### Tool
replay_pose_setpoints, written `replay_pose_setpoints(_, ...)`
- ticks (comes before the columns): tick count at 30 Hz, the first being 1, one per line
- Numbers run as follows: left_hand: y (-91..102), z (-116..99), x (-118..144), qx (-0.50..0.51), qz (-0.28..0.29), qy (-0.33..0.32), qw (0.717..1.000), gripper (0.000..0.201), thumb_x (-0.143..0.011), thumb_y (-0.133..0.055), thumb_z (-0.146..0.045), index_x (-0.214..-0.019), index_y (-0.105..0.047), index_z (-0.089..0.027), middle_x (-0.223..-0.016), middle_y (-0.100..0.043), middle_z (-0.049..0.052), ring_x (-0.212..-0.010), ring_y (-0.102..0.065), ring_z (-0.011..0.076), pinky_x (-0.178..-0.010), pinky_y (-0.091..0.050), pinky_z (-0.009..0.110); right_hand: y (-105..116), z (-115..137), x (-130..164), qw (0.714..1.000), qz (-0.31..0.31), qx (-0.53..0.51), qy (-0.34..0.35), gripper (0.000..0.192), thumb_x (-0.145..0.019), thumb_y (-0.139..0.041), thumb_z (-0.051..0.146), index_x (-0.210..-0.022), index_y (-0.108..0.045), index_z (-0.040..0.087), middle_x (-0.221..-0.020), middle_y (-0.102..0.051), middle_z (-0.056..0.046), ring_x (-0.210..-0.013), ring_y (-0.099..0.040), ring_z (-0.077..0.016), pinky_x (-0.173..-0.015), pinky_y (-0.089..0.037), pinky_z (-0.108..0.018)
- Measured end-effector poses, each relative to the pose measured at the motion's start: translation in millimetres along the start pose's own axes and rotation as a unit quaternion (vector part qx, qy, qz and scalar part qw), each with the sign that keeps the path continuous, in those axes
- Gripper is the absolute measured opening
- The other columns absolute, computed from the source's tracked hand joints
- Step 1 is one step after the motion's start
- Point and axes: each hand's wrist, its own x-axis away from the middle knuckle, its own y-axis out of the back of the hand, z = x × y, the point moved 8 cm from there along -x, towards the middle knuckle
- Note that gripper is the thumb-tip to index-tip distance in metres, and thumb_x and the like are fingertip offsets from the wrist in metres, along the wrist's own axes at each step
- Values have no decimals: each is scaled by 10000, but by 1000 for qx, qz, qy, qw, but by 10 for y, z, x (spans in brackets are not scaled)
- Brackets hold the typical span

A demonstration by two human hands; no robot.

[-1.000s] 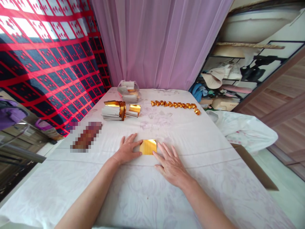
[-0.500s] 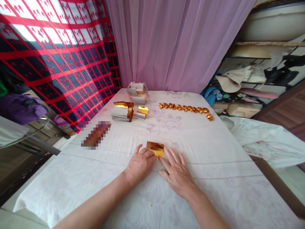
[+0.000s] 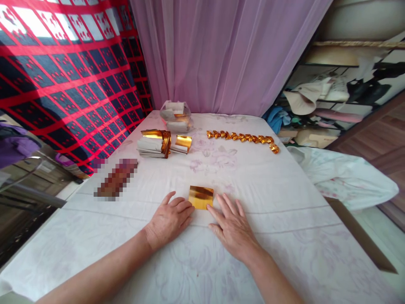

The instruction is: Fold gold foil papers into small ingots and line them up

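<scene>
1. The right hand (image 3: 234, 230) lay palm down at four o'clock from the gold sheet (image 3: 201, 197), on the floral tablecloth (image 3: 196, 261). Its fingers were spread apart, the index fingertip met the sheet's near right corner, and it had hold of nothing.
2. The left hand (image 3: 171, 219) lay at eight o'clock, its fingers partly bent and mostly close together, their tips at the sheet's near left corner. Whether they pinched that edge or only touched it, I could not tell.
3. The gold sheet was flat on the cloth at the clock's centre, between both sets of fingertips, a dark band of reflection across it.
4. Between three and four, past the table's edge, showed a brown cardboard strip (image 3: 360, 234); near three was a white plastic bag (image 3: 348, 177).
5. At ten, a pixelated reddish-brown patch (image 3: 115, 179) could not be made out.
6. At eleven stood a thick stack of foil papers (image 3: 153, 145), with a smaller bundle (image 3: 182, 143) just beside it.
7. Around one ran a row of folded gold pieces (image 3: 243, 137), bending nearer at its two o'clock end.
8. Beyond the stack, a clear bag (image 3: 176, 117) held more papers.
9. Farthest, a purple curtain (image 3: 221, 55) hung at twelve, and a red-checked cloth (image 3: 72, 84) at ten.
</scene>
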Motion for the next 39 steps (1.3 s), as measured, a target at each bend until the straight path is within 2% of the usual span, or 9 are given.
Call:
replay_pose_setpoints(6,142,161,49,-4,19,21,1000,227,-957,-499,-309,-1033,-699,-231,-986,-735,18,-1000,-632,238,-1048,-356,488,12,20,-1,1000,-5,-9,1,483,-930,-557,401,-1399,-517,294,-1561,-318,-143,-1455,-227,-343,-1131,-200,-620)
replay_pose_setpoints(10,208,149,-58,17,4,28,999,250,-966,-490,-321,-916,-716,-227,-965,-736,21,-949,-640,212,-1015,-388,451,47,38,0,1000,-27,-14,7,469,-934,-551,407,-1386,-532,286,-1567,-307,-135,-1456,-224,-340,-1132,-201,-620)
replay_pose_setpoints(13,112,69,-231,23,3,17,1000,256,-964,-496,-322,-1101,-682,-210,-1154,-704,52,-1085,-610,233,-1027,-377,444,70,57,-10,999,-31,-24,10,446,-943,-531,419,-1366,-553,277,-1582,-275,-115,-1458,-221,-335,-1135,-202,-617)
replay_pose_setpoints(15,-44,16,-349,29,36,5,999,305,-971,-484,-326,-1215,-636,-225,-1269,-657,58,-1221,-544,250,-1089,-317,462,80,68,-23,999,-29,-27,11,432,-945,-530,412,-1349,-567,265,-1580,-284,-103,-1457,-224,-330,-1140,-195,-614)
replay_pose_setpoints(18,-254,28,-435,38,82,14,996,313,-978,-468,-297,-1246,-620,-242,-1275,-659,43,-1218,-556,252,-1115,-278,486,87,82,-36,999,-26,-31,16,423,-946,-530,376,-1349,-561,250,-1543,-370,-83,-1454,-236,-314,-1156,-165,-602)
replay_pose_setpoints(20,-315,72,-427,51,91,25,994,329,-973,-475,-294,-1271,-605,-244,-1316,-635,47,-1243,-540,260,-1122,-266,502,82,86,-37,999,-20,-42,21,421,-950,-520,349,-1359,-545,250,-1513,-426,-62,-1449,-248,-304,-1163,-143,-598)
replay_pose_setpoints(29,-283,167,-360,118,73,62,988,352,-917,-547,-261,-1260,-624,-267,-1323,-631,48,-1302,-486,281,-1149,-201,576,222,80,-117,997,-27,-71,18,356,-982,-467,363,-1296,-589,250,-1391,-567,-60,-1369,-390,-274,-1161,-173,-572)
replay_pose_setpoints(33,-301,168,-372,116,75,66,988,369,-907,-559,-261,-1272,-617,-265,-1318,-635,50,-1297,-490,293,-1136,-226,582,262,83,-292,998,-33,-50,25,427,-995,-422,360,-1392,-505,225,-1457,-500,-71,-1405,-341,-268,-1163,-188,-567)
replay_pose_setpoints(39,-280,171,-366,125,68,60,988,359,-910,-551,-275,-1262,-622,-276,-1319,-635,47,-1296,-494,277,-1157,-185,567,106,-30,-394,1000,-12,-27,-2,457,-999,-384,365,-1425,-475,226,-1486,-466,-56,-1429,-288,-286,-1168,-143,-582)
